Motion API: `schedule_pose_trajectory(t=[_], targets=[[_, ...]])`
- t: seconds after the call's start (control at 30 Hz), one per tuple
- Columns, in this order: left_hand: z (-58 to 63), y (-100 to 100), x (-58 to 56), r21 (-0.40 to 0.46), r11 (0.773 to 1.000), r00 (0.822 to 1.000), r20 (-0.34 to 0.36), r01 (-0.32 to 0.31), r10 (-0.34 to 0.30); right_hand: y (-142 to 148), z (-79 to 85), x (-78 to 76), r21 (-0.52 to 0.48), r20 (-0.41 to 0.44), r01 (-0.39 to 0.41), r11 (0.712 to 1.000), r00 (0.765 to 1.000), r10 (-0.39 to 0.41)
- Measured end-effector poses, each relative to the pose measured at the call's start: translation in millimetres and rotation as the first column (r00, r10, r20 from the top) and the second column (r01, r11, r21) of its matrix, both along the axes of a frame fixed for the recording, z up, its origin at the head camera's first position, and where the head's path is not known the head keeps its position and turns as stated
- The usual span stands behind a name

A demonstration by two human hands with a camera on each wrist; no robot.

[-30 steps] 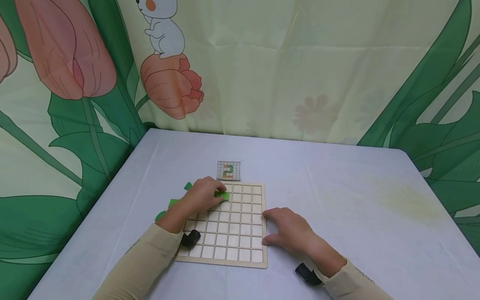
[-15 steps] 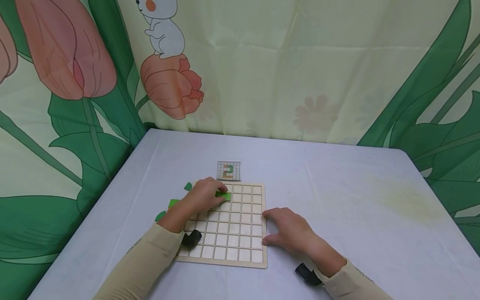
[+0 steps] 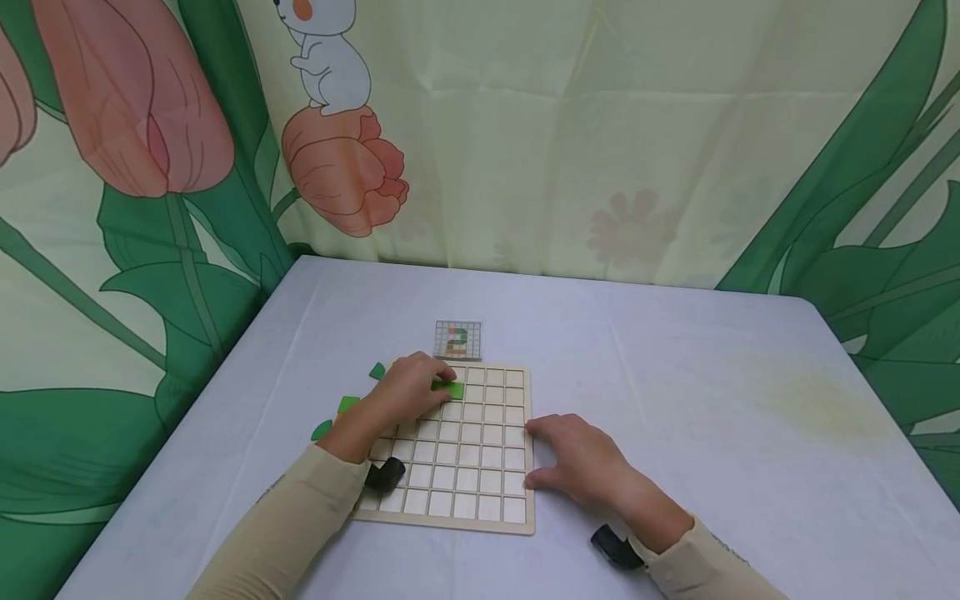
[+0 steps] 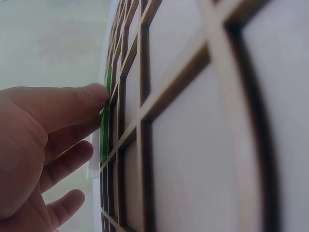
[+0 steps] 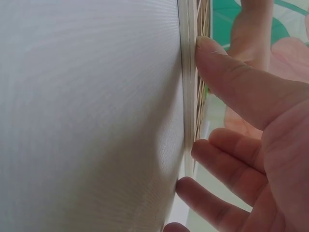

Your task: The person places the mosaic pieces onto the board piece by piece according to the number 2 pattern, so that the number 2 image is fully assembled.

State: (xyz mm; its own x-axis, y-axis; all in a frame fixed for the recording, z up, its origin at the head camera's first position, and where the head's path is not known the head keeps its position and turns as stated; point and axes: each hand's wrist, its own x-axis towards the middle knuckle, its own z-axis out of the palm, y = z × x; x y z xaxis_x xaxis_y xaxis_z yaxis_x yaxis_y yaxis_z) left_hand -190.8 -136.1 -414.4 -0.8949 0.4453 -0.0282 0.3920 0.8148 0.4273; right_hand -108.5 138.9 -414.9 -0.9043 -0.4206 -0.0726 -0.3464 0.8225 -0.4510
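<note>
My left hand (image 3: 408, 388) reaches over the far part of a wooden grid board (image 3: 469, 456). Between its thumb and fingers it pinches a flat green tile (image 3: 456, 390). In the left wrist view the green tile (image 4: 105, 137) lies along the tops of the grid ribs; whether it sits down in a cell cannot be told. The other fingers of that hand are spread away from the board. My right hand (image 3: 581, 462) rests at the board's right edge, thumb and fingertips touching its side (image 5: 189, 96), fingers loosely extended.
Just behind the board lies a small card (image 3: 457, 340) with a coloured figure on a grid. Left of the board are loose green pieces, among them a dark green one (image 3: 377, 371), a bright green one (image 3: 348, 404) and a rounded one (image 3: 322, 430). My forearm partly hides this area.
The left hand and the green tile have shifted very slightly to the right over the board. The right hand keeps its place at the board's edge.
</note>
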Motion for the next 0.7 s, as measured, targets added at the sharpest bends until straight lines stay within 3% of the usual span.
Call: schedule_pose_trajectory(t=[0.33, 0.7], targets=[[4.3, -4.9, 2.2, 0.012, 1.0, 0.999, 0.037, -0.02, 0.02, -0.6, 0.2, 0.6, -0.008, 0.005, 0.0, 1.0, 1.0, 0.0], [13.4, -32.0, 3.6, 0.002, 0.993, 0.99, 0.073, -0.12, 0.12, 0.5, 0.3, 1.1, -0.017, -0.008, -0.003, 1.0, 1.0, 0.003]])
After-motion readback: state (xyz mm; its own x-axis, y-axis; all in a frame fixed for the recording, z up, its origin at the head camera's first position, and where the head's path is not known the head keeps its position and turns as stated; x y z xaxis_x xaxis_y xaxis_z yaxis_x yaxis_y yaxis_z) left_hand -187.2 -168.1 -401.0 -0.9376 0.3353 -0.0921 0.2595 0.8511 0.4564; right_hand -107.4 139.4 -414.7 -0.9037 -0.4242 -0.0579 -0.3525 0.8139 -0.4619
